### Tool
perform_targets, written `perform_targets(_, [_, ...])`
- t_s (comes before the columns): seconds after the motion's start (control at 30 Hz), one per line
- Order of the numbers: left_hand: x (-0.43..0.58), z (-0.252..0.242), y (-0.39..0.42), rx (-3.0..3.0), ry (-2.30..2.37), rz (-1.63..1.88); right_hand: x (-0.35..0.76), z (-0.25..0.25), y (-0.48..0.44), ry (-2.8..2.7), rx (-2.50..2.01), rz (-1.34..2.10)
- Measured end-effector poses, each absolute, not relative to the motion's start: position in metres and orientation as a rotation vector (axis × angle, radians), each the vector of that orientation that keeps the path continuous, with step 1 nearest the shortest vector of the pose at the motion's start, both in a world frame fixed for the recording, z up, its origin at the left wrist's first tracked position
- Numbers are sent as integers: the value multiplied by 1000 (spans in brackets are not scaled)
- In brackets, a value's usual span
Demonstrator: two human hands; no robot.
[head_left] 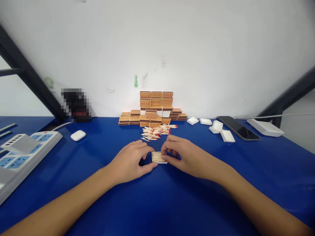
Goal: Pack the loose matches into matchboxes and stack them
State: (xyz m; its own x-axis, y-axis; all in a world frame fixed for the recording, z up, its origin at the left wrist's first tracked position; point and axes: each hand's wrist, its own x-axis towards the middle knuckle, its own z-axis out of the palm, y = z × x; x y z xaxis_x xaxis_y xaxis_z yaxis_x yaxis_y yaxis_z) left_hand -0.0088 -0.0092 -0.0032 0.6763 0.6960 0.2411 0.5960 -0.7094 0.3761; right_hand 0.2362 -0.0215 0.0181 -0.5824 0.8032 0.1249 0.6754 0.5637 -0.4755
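- left hand (134, 161): thumb and forefinger grip the white tray (161, 162) at its left end
- right hand (180, 154): fingers curl over the right end, at the matches (157, 156) inside; cannot tell whether they pinch one
- tray lies on the blue table (157, 203), before a loose pile (155, 132)

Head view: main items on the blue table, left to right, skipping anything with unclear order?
Power strip → rounded white case → left hand → matchstick tray → right hand → phone → flat white box.
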Motion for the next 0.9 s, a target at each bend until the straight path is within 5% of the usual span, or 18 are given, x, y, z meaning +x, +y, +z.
perform_targets(0.9, [-10, -5, -9, 2638, 1025, 565, 237, 18, -21, -2460, -1240, 548])
